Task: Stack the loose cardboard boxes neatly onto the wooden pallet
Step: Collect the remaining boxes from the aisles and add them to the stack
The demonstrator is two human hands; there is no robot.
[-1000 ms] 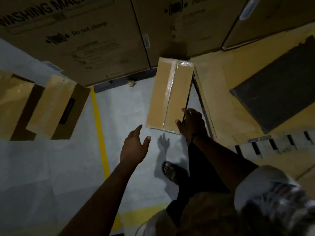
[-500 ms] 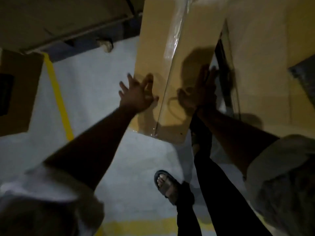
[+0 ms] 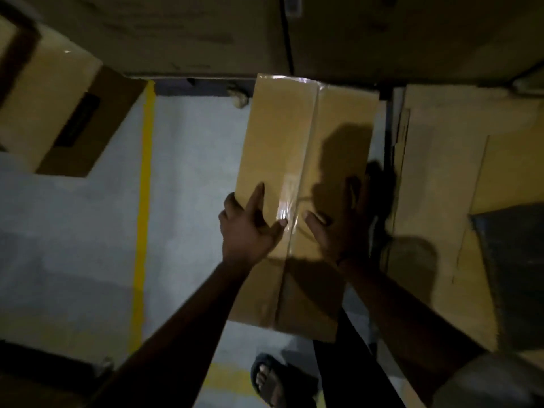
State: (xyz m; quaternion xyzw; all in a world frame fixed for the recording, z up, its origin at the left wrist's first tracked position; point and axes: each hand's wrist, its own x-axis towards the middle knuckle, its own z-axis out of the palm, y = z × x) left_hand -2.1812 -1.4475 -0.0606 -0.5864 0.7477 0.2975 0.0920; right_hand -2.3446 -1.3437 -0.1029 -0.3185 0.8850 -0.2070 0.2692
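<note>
A long tan cardboard box (image 3: 282,148) with a clear tape seam down its middle fills the centre of the view. My left hand (image 3: 247,228) grips its left edge, thumb lying on the top face. My right hand (image 3: 341,228) presses on the top near the right edge, fingers over the side. The box hangs above the grey floor, its near end over my leg. Flat cardboard sheets (image 3: 441,172) lie just right of it; no pallet wood shows.
Big printed cartons (image 3: 206,33) wall off the far side. Another tan box with a dark handle slot (image 3: 56,119) sits at the left. A yellow floor line (image 3: 144,187) runs toward me. A dark mat (image 3: 515,275) lies right. My sandalled foot (image 3: 268,378) is below.
Both hands went from reaching toward the box to holding it by its two sides. The view has pulled back, and the whole box now shows, nearer to me.
</note>
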